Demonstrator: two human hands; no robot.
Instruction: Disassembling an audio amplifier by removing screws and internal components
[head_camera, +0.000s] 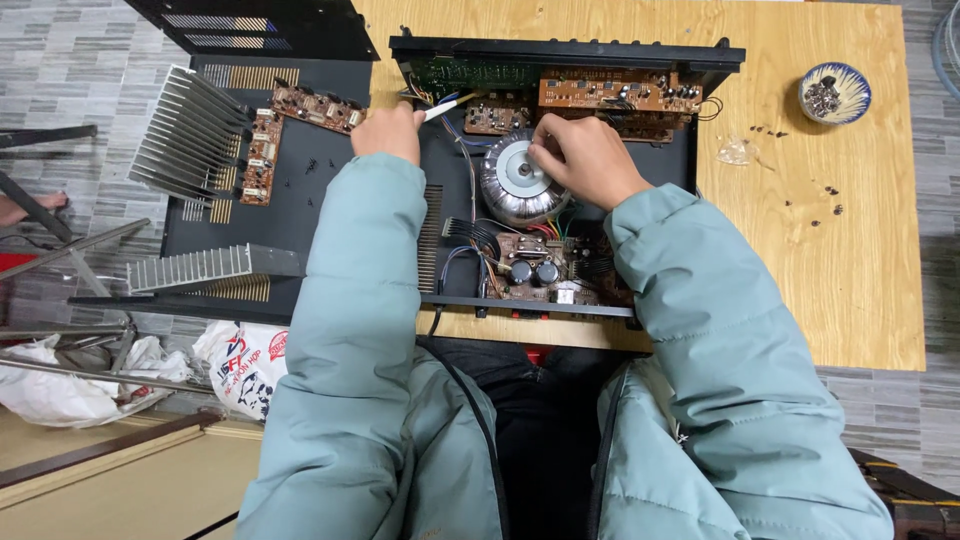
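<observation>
With your right hand (585, 160) pinching the hub of the round silver toroidal transformer (518, 182) at centre frame inside the open black amplifier chassis (455, 215), steady it while your left hand (390, 130), closed on the white-handled screwdriver (445, 108), works squarely

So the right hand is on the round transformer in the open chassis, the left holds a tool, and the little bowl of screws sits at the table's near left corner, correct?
Not quite. The head view shows the bowl of screws at the table's far right corner. The rest holds: right hand on the round transformer in the open chassis, left hand holding a tool.
</observation>
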